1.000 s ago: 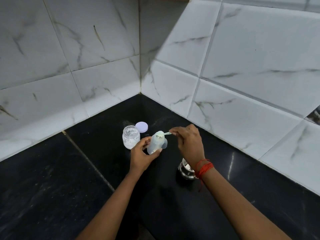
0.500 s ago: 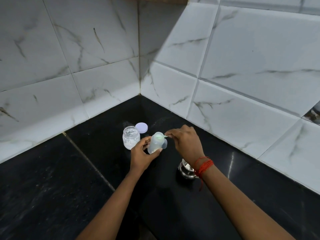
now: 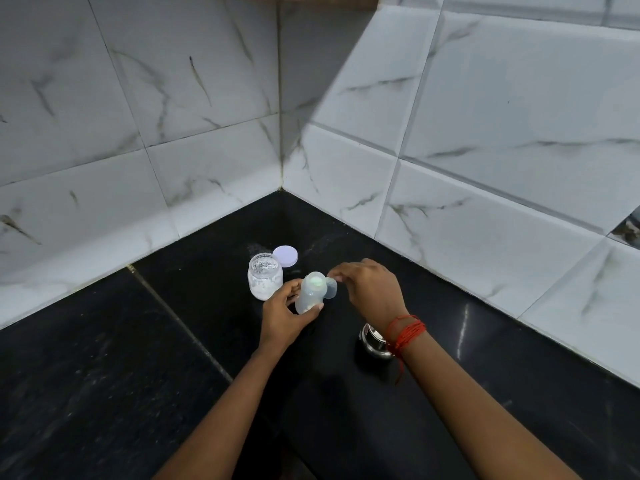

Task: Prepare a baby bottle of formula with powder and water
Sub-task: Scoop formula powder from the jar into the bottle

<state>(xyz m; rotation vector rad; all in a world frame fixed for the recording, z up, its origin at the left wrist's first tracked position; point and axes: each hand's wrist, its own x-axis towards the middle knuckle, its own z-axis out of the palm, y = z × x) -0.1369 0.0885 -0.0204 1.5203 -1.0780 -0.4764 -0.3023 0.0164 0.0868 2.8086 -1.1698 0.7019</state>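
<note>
Translucent plastic baby bottle (image 3: 309, 292) tilted over the black stone counter (image 3: 104, 375), gripped around its lower body by left hand (image 3: 282, 315). Right hand (image 3: 369, 289) pinched at the bottle mouth; what it holds is hidden by the fingers. Clear cap (image 3: 331, 288) behind the bottle, partly covered. Glass powder jar (image 3: 264, 280) just left, lilac lid (image 3: 285, 255) behind. Steel cup (image 3: 372, 341) half hidden by right wrist.
</note>
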